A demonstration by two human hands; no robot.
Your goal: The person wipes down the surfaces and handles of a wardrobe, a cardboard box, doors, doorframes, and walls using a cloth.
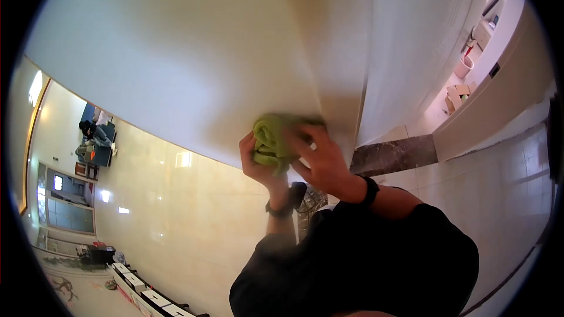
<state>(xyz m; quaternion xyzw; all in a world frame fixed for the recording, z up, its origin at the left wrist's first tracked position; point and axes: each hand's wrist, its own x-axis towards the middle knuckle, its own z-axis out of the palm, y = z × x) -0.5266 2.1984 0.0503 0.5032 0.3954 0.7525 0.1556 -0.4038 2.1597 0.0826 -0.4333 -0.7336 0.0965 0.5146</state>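
A bunched green cloth (270, 140) is between my two hands, in front of a broad white panel (194, 53). My left hand (258, 165) is wrapped around its left side, the thumb and fingers partly hidden by the folds. On the other side, my right hand (323, 161) grips the cloth's right edge, its fingertips smeared by motion. Whether the cloth touches the panel I cannot tell. A dark band (369, 191) circles my right wrist, and another (281, 205) is on the left.
To the right, a doorway with a dark stone threshold (396, 155) leads to a room with a pink bucket (464, 67) and a cardboard box (456, 98). Glossy tiled floor (194, 217) spreads left. Several white boxes (155, 298) line the lower left, and a cluttered blue seat (103, 154) stands farther off.
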